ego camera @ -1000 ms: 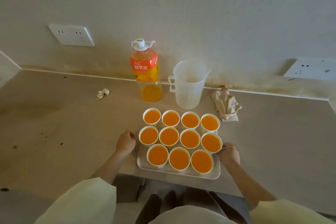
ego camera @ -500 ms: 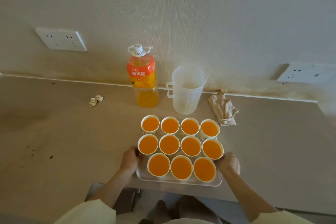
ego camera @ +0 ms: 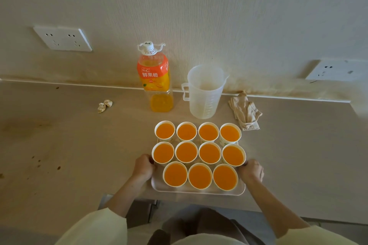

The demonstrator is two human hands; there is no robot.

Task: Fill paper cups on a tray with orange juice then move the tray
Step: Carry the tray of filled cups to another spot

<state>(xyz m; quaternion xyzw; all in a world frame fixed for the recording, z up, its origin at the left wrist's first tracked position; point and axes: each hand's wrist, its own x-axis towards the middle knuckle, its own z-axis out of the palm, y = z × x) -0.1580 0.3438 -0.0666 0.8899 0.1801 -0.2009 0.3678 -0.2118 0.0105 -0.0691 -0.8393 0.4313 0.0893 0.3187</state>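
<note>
Far up and left of the left hand (ego camera: 143,167), a wall socket (ego camera: 63,39) sits above the counter (ego camera: 59,145). A crumpled scrap of paper (ego camera: 105,105) lies on the counter, well apart from that hand. I read the left hand as curled round the left edge of the tray (ego camera: 199,192); its fingertips are out of my sight under the rim, beside the nearest cup. The tray spans between both hands near the counter's front edge, and I cannot tell whether it rests there or is lifted. Eleven paper cups (ego camera: 186,152) stand on it in rows of four, four and three, each filled with orange juice, hiding most of the tray's floor. Beyond the hands, by the wall, stand a juice bottle (ego camera: 154,77) and a clear jug (ego camera: 205,91) whose contents I cannot make out. A rumpled cloth (ego camera: 246,110) lies beyond the right hand (ego camera: 251,171), which clasps the tray's right edge, fingertips hidden. A second socket (ego camera: 336,70) blurs at far right.
</note>
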